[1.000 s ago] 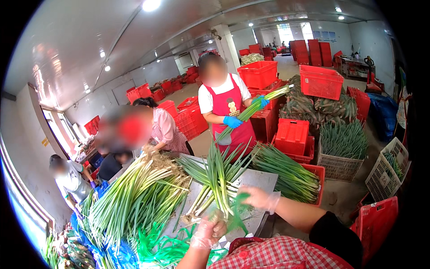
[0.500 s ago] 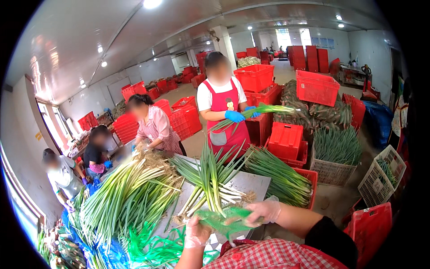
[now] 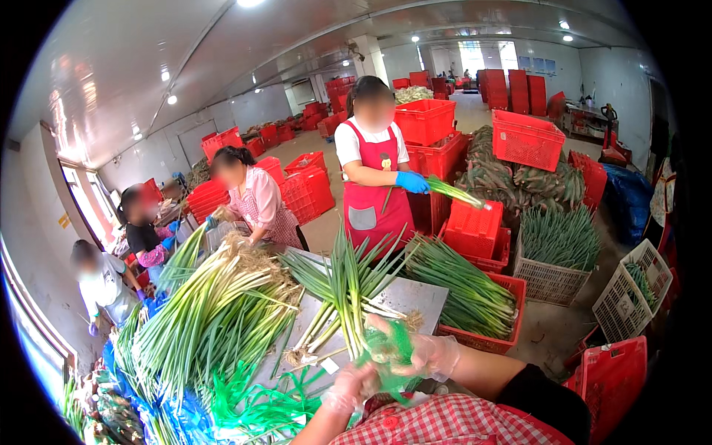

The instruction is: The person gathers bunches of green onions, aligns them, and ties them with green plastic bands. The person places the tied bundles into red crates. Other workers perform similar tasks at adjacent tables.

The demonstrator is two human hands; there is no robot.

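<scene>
We curl our left hand [image 3: 351,387] closed on green netting [image 3: 401,343], which lies between both hands. Our right hand [image 3: 432,354], at two o'clock from it, touches the netting, forearm entering from four; we cannot tell its grip. Spring onions [image 3: 345,288] lie at eleven.

green mesh net [image 3: 401,343]: crumpled, beside the near, pale ends of the scallion bunch [image 3: 345,288]; green leaves fan away.

Beyond the far edge of your metal table [image 3: 419,294], floor [image 3: 324,239] stretches toward pale walls [image 3: 619,78] under lit ceiling lamps [image 3: 171,99]
</scene>
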